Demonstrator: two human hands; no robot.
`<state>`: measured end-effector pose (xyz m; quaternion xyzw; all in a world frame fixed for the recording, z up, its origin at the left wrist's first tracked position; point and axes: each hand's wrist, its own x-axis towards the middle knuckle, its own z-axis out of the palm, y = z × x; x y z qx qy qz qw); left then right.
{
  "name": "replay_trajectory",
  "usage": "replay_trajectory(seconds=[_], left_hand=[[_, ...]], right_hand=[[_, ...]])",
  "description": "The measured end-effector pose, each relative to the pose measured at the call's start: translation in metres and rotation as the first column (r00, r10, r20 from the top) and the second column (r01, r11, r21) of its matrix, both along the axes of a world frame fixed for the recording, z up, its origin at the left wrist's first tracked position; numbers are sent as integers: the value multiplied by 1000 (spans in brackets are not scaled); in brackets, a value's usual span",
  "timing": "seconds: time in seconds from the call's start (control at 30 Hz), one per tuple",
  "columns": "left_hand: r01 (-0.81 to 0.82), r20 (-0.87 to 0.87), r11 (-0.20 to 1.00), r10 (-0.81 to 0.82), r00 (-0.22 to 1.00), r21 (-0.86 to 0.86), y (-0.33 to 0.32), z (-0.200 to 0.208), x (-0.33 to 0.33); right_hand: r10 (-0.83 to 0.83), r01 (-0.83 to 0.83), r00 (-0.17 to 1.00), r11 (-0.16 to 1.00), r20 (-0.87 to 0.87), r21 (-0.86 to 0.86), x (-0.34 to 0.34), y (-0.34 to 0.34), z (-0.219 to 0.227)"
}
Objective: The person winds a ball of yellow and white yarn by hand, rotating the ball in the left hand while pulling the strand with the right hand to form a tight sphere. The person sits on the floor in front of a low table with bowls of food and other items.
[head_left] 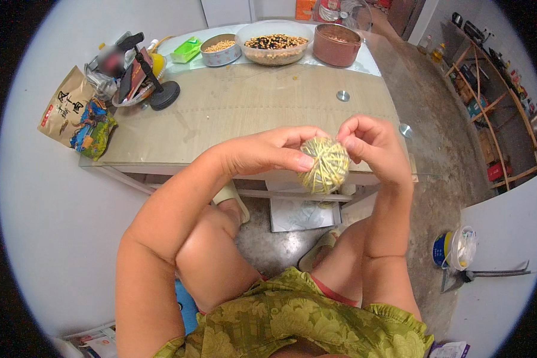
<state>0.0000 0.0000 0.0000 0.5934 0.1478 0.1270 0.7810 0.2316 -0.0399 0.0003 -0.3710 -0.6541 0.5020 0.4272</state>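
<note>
A round ball of yellow and grey yarn (325,172), wound with criss-crossing strands, is held up just off the near edge of the table. My left hand (267,150) grips it from the left, the thumb pressed on its front and the fingers passing behind it. At the ball's upper right my right hand (375,145) is closed in a pinch, thumb against the fingers. Whatever lies between those fingertips is too small to make out.
On the table (238,119) stand a tin of pale kernels (222,61), a clear bowl of mixed kernels (250,56) and a brown round container (339,56). At left are a black stand (161,94) and a paper bag (71,116). A bucket (462,247) sits right.
</note>
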Motion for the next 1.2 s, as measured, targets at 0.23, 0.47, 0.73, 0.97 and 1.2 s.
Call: replay_trajectory(seconds=[0.23,0.47,0.73,0.97,1.2], left_hand=[[-201,166,979,200,965,-12,-4,12,1],[-422,293,907,403,867,-1,0,6,4],[-774,404,632,698,591,39,16,-3,3],[-889,391,317,812,434,329,29,-10,-2],[-661,240,209,818,522,721,35,-25,-9]], right_hand=[[-61,58,994,998,-91,-40,-7,12,-8],[-30,28,999,997,-17,-68,-8,19,-23],[71,-48,987,986,144,-160,-33,9,-21],[168,-183,935,983,313,18,-39,-10,-12],[160,-162,979,987,125,12,-22,-36,20]])
